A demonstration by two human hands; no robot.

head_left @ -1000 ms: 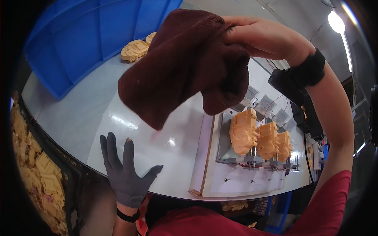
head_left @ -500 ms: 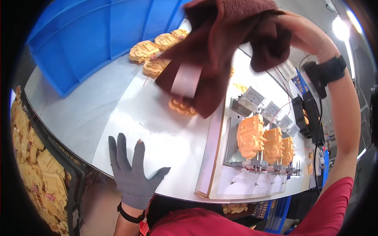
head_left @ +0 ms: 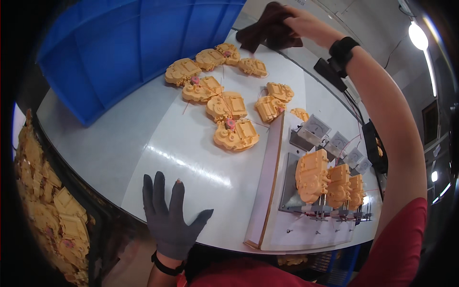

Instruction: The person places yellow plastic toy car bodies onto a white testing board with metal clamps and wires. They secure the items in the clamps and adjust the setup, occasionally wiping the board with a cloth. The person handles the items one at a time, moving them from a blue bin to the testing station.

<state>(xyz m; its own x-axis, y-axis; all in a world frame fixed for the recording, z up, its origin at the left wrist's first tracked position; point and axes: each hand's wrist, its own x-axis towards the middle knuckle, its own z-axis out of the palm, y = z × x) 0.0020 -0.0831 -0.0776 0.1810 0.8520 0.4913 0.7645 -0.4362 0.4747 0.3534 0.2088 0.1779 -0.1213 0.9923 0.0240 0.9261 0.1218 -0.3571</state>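
My right hand [head_left: 306, 23] is bare and reaches to the far edge of the table, gripping a bunched dark brown cloth [head_left: 268, 29]. Flat on the white tabletop [head_left: 186, 165] near its front edge rests my left hand [head_left: 173, 220], in a grey glove with the fingers spread and one fingertip poking out; it holds nothing. Ahead of it lie several yellow-orange plastic housings, the closest one [head_left: 236, 135] with a small red round part and thin wires. Another pair of housings [head_left: 270, 108] sits by the wooden board's edge.
A large blue bin [head_left: 138, 52] stands at the far left. On the right, a raised board [head_left: 287, 234] carries a test fixture with upright housings [head_left: 311, 176] and dial meters [head_left: 315, 128]. A dark container [head_left: 52, 215] heaped with yellow housings is at lower left.
My right hand has swung the cloth away, farther back, and the housings it covered now show. The cloth is more bunched. My left hand stays spread on the table.
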